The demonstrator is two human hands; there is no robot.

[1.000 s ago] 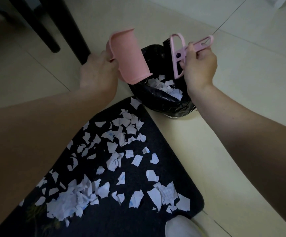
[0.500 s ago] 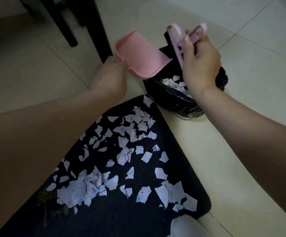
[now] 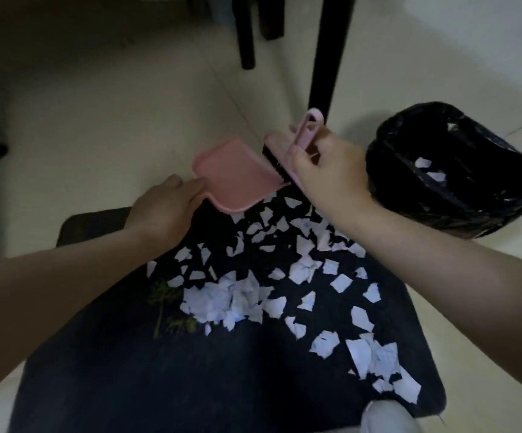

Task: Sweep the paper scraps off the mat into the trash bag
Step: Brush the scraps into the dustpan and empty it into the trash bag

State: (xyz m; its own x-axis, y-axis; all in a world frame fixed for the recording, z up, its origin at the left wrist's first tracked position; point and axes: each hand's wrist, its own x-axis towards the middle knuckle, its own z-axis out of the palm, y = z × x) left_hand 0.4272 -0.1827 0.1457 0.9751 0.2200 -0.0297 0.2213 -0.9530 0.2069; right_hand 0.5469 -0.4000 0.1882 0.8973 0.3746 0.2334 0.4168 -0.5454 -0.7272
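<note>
A dark mat (image 3: 134, 376) lies on the pale tiled floor, strewn with several white paper scraps (image 3: 222, 300). My left hand (image 3: 159, 210) holds a pink dustpan (image 3: 234, 176) by its handle, the pan low at the mat's far edge. My right hand (image 3: 325, 170) grips a pink hand brush (image 3: 297, 142), its black bristles against the pan's right side. The black trash bag (image 3: 453, 173) stands open on the floor to the right of my right hand, with a few scraps inside.
Dark furniture legs (image 3: 328, 57) rise just beyond the dustpan and brush, another leg (image 3: 245, 35) farther back. A pale rounded object (image 3: 387, 417) shows at the bottom edge by the mat's near corner. Bare tile lies left of the mat.
Both hands have come away from the bag's mouth and dropped to the mat's far edge. The dustpan, tilted over the bag before, now lies low and level. The view has swung left.
</note>
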